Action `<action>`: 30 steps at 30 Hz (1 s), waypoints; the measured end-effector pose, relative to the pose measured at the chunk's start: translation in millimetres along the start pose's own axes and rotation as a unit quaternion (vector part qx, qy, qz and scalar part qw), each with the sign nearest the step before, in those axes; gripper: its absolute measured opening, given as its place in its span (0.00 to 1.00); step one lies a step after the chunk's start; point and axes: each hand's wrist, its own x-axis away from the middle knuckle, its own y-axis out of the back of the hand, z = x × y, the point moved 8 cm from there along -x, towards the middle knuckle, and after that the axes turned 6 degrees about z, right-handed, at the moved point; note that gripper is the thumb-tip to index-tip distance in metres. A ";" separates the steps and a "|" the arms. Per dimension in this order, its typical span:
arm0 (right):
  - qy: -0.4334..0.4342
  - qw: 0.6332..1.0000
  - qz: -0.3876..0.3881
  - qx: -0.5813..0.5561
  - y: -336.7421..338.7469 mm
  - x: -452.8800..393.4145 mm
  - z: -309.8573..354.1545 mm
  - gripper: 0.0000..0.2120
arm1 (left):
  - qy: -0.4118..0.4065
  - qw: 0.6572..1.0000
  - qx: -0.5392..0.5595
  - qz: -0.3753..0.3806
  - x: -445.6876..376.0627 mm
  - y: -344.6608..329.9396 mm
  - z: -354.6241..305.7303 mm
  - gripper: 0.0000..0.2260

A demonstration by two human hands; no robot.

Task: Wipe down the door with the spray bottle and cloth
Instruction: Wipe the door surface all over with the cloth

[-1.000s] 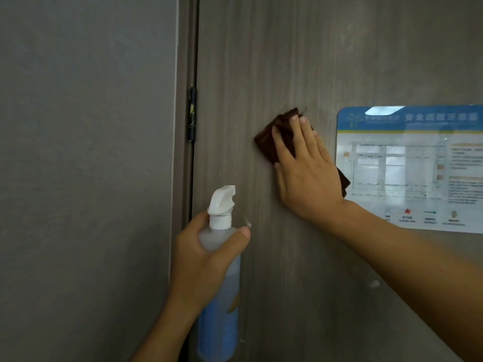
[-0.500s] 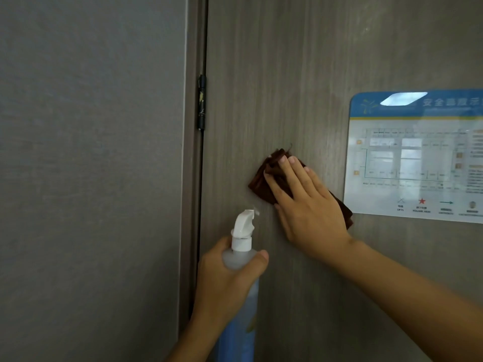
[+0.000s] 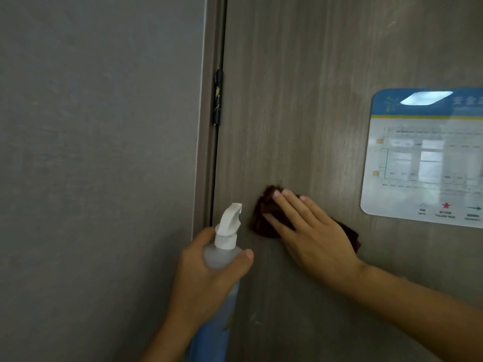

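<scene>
The door [image 3: 300, 100] is a big rigid wood-grain slab, so I can lean on it. The spray bottle [image 3: 222, 259], in my left hand [image 3: 206, 278] with fingers wrapped round its neck, probably feels slick and sloshy. The brown cloth [image 3: 264, 218] is soft and bunched under my right hand [image 3: 313, 239], fingers flat and slightly spread, beside the hinge side.

A plain grey wall [image 3: 99, 165] fills the frame's left half. A glossy floor-plan sign [image 3: 426, 158] at right reflects a ceiling light.
</scene>
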 end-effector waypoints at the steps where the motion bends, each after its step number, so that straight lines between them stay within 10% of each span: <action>1: -0.038 0.999 -0.017 -0.009 8.2 -12.1 -12.8 0.34 | -0.003 1.000 -0.008 0.001 -0.5 0.8 -1.3 0.21; 7: -0.177 0.980 -0.050 -0.071 24.5 -53.5 -30.7 0.28 | 0.003 1.000 0.020 -0.014 -1.3 2.4 2.5 0.21; 15: 0.052 0.998 0.012 -0.019 -4.6 6.8 14.6 0.30 | 0.015 0.999 0.029 -0.010 0.4 7.0 9.2 0.15; 24: -0.197 0.977 -0.058 -0.061 51.2 -85.7 -80.1 0.29 | 0.008 0.999 0.043 -0.005 -2.5 0.1 9.2 0.22; 30: 0.014 0.999 -0.009 -0.045 16.7 -59.5 0.2 0.30 | 0.005 0.999 0.047 -0.012 -5.3 2.6 8.2 0.19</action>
